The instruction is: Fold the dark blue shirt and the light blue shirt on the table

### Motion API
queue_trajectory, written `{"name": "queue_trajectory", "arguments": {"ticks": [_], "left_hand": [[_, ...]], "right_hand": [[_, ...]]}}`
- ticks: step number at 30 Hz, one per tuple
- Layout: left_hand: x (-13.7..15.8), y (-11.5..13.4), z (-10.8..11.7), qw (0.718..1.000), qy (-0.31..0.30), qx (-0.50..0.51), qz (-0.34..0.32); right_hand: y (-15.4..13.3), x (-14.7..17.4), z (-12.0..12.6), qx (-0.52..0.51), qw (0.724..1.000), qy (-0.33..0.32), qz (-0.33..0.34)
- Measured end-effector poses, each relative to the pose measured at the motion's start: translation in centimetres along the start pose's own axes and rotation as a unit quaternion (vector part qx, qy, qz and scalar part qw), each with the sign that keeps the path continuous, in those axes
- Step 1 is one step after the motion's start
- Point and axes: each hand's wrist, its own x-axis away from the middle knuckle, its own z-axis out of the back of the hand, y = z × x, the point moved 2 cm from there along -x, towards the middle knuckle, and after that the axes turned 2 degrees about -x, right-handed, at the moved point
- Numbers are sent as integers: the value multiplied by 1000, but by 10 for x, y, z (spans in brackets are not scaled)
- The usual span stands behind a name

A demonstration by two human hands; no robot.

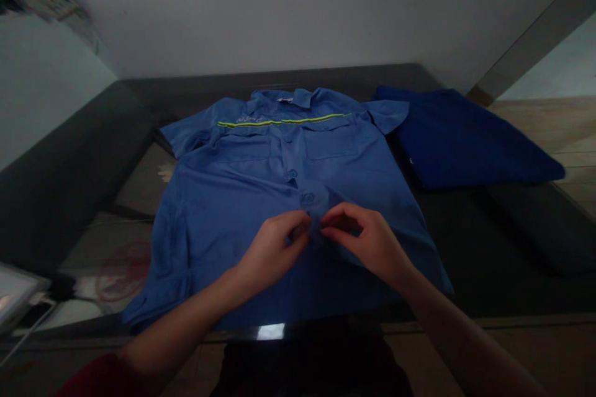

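Cropped forearms (200, 309) end in left hand (277, 242) and right hand (372, 239), fingertips (298, 218) bunched; whether they pinch the blue shirt (242, 183) is unclear. Blurred lettering (249, 120) adjoins its yellow stripe (316, 118).

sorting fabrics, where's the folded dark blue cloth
In the head view, the folded dark blue cloth lies at right, beside a sleeve of the lighter blue button-up shirt.

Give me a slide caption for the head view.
Left hand and right hand, fingers curled at the front of a blue shirt on a dark table, darker blue cloth alongside.
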Motion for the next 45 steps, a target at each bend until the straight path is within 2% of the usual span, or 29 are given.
{"name": "queue_trajectory", "arguments": {"ticks": [8, 13, 18, 28, 35, 41, 45], "left_hand": [[0, 4, 4, 999, -13, 16, -32], [2, 2, 2, 998, -13, -30, -58], [3, -2, 2, 994, -25, -81, -69], [4, 2, 4, 993, -6, -74, -88], [4, 0, 4, 994, -12, -64, -85], [4, 0, 3, 992, -15, -77, -100], [5, -5, 0, 992, -35, -76, -97]], "right_hand": [[-2, 1, 3, 29, 999, -23, 14], [-5, 2, 3, 51, 998, -31, 28], [-6, 1, 6, 15, 998, -56, 1], [-5, 2, 9, -29, 999, -34, -5], [-5, 1, 11, -56, 997, -47, -29], [-6, 2, 11, -13, 999, -52, -9], [-6, 3, 10, 90, 993, -64, 46]]}}
